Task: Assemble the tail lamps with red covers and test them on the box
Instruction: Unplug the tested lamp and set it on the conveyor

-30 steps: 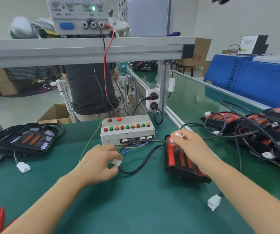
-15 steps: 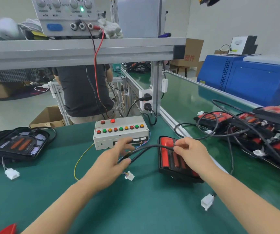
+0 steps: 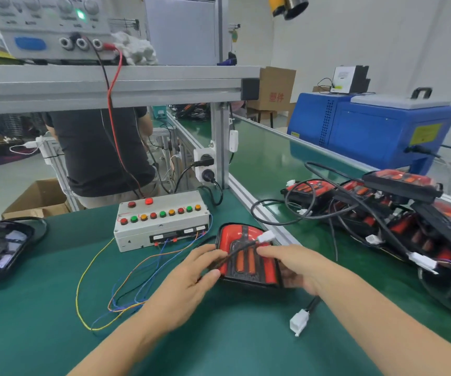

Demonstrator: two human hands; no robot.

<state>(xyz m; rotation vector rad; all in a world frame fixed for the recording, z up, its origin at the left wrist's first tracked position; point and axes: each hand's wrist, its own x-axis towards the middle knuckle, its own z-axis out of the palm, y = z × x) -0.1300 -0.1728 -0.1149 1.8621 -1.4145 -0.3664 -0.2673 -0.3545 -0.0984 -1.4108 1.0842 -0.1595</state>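
The tail lamp [image 3: 246, 260] lay on the green bench [image 3: 56, 308], just in front of and to the right of the test box [image 3: 162, 223]. Its red cover curved over the top, with two orange strips set upright in a dark frame below. A black cable [image 3: 242, 245] crossed its face, ending in a white connector [image 3: 265, 236] near the upper right corner. The left hand [image 3: 189, 283] had its grip pinched on the cable at the lamp's left edge. The right hand [image 3: 297, 263] clasped the lamp's right side, fingers over the front. A second white connector [image 3: 299, 321] lay on the bench near the right forearm. Coloured wires [image 3: 126, 280] trailed from the box.
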